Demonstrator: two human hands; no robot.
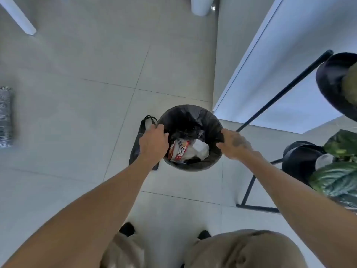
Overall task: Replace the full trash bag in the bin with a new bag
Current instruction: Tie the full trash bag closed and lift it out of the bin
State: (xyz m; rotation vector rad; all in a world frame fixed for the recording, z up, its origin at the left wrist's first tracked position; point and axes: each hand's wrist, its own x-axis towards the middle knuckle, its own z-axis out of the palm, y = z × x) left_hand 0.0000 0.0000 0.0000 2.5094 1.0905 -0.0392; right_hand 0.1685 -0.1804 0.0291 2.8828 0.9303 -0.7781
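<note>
A round bin (195, 167) stands on the tiled floor straight below me, lined with a black trash bag (185, 117). Inside the bag lie a red and white wrapper (178, 150), white paper (199, 149) and dark scraps. My left hand (153, 142) grips the bag's edge at the bin's left rim. My right hand (234, 144) pinches the bag's edge at the right rim. A second black bag (138, 146) lies flat on the floor just left of the bin, partly hidden by my left hand and forearm.
A black metal plant stand (249, 188) with dark pots (301, 161) and green leaves (336, 176) crowds the right side. A white wall or cabinet (270, 84) rises behind the bin. A white leg (19, 18) and a grey mat (5, 117) sit far left. My feet (127, 229) are near the bottom.
</note>
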